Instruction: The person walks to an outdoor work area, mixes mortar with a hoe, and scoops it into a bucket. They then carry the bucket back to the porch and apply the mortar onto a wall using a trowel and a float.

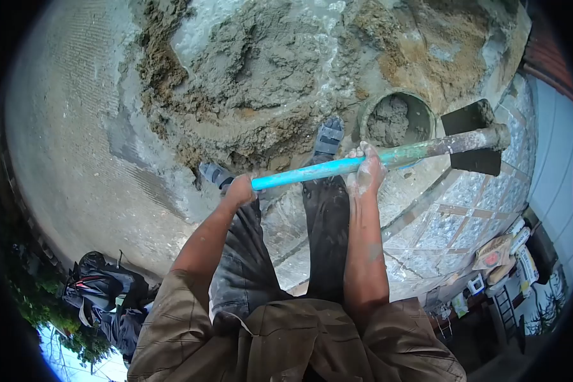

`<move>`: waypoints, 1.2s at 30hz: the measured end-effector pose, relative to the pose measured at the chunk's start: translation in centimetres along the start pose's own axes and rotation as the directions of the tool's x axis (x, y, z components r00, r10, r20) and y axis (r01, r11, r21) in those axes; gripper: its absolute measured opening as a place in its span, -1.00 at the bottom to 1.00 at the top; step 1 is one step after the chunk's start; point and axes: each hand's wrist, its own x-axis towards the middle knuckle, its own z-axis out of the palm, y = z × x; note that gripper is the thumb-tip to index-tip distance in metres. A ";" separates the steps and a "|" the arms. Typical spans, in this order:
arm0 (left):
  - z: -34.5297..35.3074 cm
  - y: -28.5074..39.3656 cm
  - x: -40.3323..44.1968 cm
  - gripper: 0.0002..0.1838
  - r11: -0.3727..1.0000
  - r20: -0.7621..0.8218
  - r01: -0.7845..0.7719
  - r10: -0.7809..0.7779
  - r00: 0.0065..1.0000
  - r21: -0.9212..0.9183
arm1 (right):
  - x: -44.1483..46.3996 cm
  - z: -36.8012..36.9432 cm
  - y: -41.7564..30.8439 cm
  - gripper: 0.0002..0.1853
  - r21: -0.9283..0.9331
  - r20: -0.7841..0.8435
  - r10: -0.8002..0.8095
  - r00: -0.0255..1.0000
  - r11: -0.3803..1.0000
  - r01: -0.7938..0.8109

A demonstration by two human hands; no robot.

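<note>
A hoe (312,172) with a blue, cement-smeared handle lies across in front of my legs. My left hand (240,190) is wrapped round the handle's near end. Farther along, my right hand (368,169) grips it near the middle, its fingers grey with mortar. The dark metal blade is at the far right end, raised over the paving. Just beyond my right hand stands a round bucket (432,113) with grey mortar (391,119) inside. A wide heap of wet mortar (261,60) spreads on the ground before my feet.
Brown sandy soil (165,70) edges the mortar, with more at the upper right. Stone-patterned paving (468,191) lies on the right, and sacks (494,252) stand beyond it. A motorbike (102,286) is at the lower left. My sandalled feet are at the heap's edge.
</note>
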 end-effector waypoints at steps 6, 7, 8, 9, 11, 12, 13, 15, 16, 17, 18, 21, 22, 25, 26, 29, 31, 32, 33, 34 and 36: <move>-6.5 13.1 -5.6 -0.46 0.842 0.020 -0.192 0.233 0.972 -0.503 | 3.7 13.4 -6.2 -0.85 -0.251 0.486 -0.013 0.874 0.956 0.154; -7.2 14.5 -4.6 -0.49 0.819 -0.001 -0.167 0.199 0.980 -0.548 | 6.4 16.3 -5.8 -0.83 -0.280 0.521 -0.025 0.853 0.939 0.198; -7.7 15.4 -3.4 -0.52 0.794 -0.016 -0.140 0.162 0.987 -0.592 | 9.5 19.2 -4.8 -0.84 -0.300 0.554 -0.032 0.832 0.925 0.235; -9.1 16.5 -2.4 -0.53 0.789 -0.022 -0.126 0.141 0.990 -0.601 | 12.4 21.7 -3.6 -0.83 -0.314 0.589 -0.040 0.807 0.909 0.274; -11.6 17.7 -1.2 -0.54 0.772 -0.037 -0.089 0.085 0.996 -0.630 | 17.3 24.6 0.5 -0.83 -0.510 0.497 0.018 0.868 0.815 0.275; -11.6 17.0 -1.6 -0.55 0.773 -0.038 -0.073 0.063 0.997 -0.630 | 17.6 25.4 2.4 -0.82 -0.604 0.444 0.042 0.895 0.752 0.264; -11.2 16.4 -2.7 -0.55 0.775 -0.032 -0.053 0.042 0.999 -0.629 | 17.8 25.3 4.2 -0.82 -0.654 0.400 0.051 0.915 0.716 0.246; -10.4 15.5 -6.6 -0.57 0.772 0.028 0.005 0.017 0.999 -0.636 | 15.3 22.8 6.7 -0.82 -0.750 0.282 0.057 0.958 0.636 0.183; -10.7 15.1 -8.5 -0.57 0.767 0.050 0.018 0.019 0.999 -0.641 | 14.4 21.1 7.6 -0.85 -0.715 0.314 0.101 0.944 0.679 0.165; -11.4 15.0 -10.7 -0.57 0.761 0.064 0.026 0.020 0.998 -0.648 | 13.9 19.5 8.9 -0.86 -0.749 0.268 0.144 0.952 0.653 0.112; -12.9 15.0 -12.7 -0.63 0.765 0.162 0.113 -0.011 0.987 -0.634 | 13.6 18.8 9.9 -0.87 -0.773 0.237 0.178 0.955 0.630 0.074; -14.6 13.1 -16.9 -0.65 0.809 -0.097 -0.070 0.016 0.995 -0.584 | 10.7 17.4 12.2 -0.90 -0.735 0.241 0.332 0.912 0.676 -0.051; -16.0 13.1 -17.7 -0.62 0.836 -0.025 -0.031 0.020 0.999 -0.547 | 10.1 17.5 12.7 -0.90 -0.725 0.222 0.374 0.900 0.680 -0.104; -19.4 15.7 -19.9 -0.46 0.902 0.011 -0.067 0.079 0.997 -0.426 | 10.5 17.4 13.4 -0.90 -0.694 0.225 0.569 0.791 0.664 -0.280; -20.9 17.0 -20.7 -0.44 0.881 0.001 -0.106 0.120 0.993 -0.462 | 10.8 17.2 13.4 -0.90 -0.685 0.234 0.641 0.731 0.642 -0.344; -24.7 21.7 -22.5 -0.38 0.784 -0.068 -0.250 0.258 0.964 -0.568 | 10.9 17.7 12.7 -0.90 -0.578 0.295 0.686 0.665 0.682 -0.448; -25.4 25.1 -22.9 -0.40 0.630 -0.145 -0.376 0.387 0.911 -0.679 | 3.5 18.9 6.4 -0.90 -0.506 0.332 0.706 0.625 0.693 -0.514; -25.4 26.8 -23.2 -0.42 0.513 -0.178 -0.414 0.446 0.877 -0.752 | 1.1 19.0 4.0 -0.90 -0.464 0.361 0.698 0.618 0.710 -0.530; -25.2 28.8 -23.6 -0.41 0.491 -0.169 -0.393 0.438 0.883 -0.778 | 0.3 18.5 2.7 -0.89 -0.417 0.389 0.687 0.614 0.725 -0.548; -24.8 30.8 -24.1 -0.41 0.469 -0.161 -0.377 0.436 0.885 -0.799 | 4.7 17.0 2.9 -0.87 -0.532 0.466 0.723 0.510 0.690 -0.491; -24.3 34.4 -25.4 -0.41 0.456 -0.125 -0.355 0.460 0.879 -0.816 | 6.5 15.0 0.6 -0.88 -0.417 0.493 0.765 0.415 0.626 -0.659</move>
